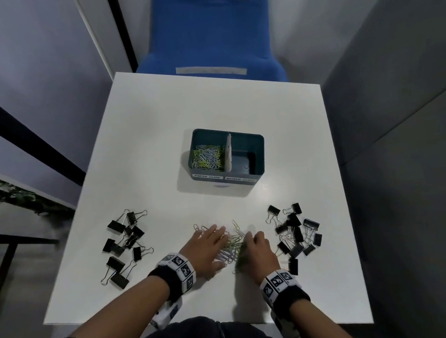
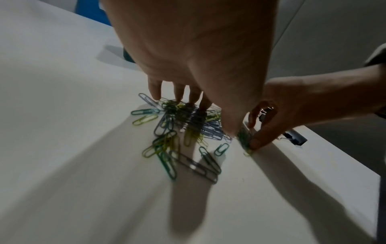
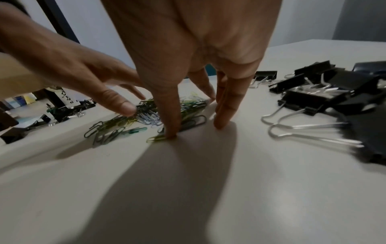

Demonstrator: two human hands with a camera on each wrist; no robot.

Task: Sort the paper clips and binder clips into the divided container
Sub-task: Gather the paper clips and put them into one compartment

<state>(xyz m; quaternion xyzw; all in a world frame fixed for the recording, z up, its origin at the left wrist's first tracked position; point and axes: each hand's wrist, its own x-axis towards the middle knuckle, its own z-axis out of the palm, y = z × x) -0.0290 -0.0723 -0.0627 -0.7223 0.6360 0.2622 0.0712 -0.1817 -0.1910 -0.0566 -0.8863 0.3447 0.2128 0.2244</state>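
Working both hands into the loose paper clips [image 1: 234,246] near the table's [image 1: 154,138] 6 o'clock edge: left hand [image 1: 208,249] lies flat with straight fingers on the 9 o'clock side of the heap, right hand [image 1: 258,252] at the 3 o'clock side with fingers extended, tips down on the tabletop and thumb pressing a green clip; neither hand grips anything, both are relaxed and spread. The wrist views confirm it: left fingertips [image 2: 179,95] touch the far side of the heap [image 2: 183,130], right fingertips [image 3: 171,130] rest among the clips [image 3: 146,118]. Loose clips are green, yellow, blue and silver, tangled, too many to count. The container [image 1: 254,147] sits at table centre, 12 o'clock from the hands, well apart from them; two compartments, one divider [image 1: 229,153]. The 9 o'clock compartment holds a layer of paper clips [image 1: 207,156], the 3 o'clock one looks bare. Two labels are on the near wall, text blurred. Binder clips: one group [image 1: 122,247] at 9 o'clock of the hands, roughly ten, near the table's 9 o'clock edge; a second group [image 1: 296,231] at 3 o'clock, roughly fifteen and overlapping, just beside the right hand. Open tabletop lies between hands and container, and beyond the container to the far edge. One blue chair [image 1: 213,29] stands at the 12 o'clock edge; grey walls are close on the 3 o'clock side.
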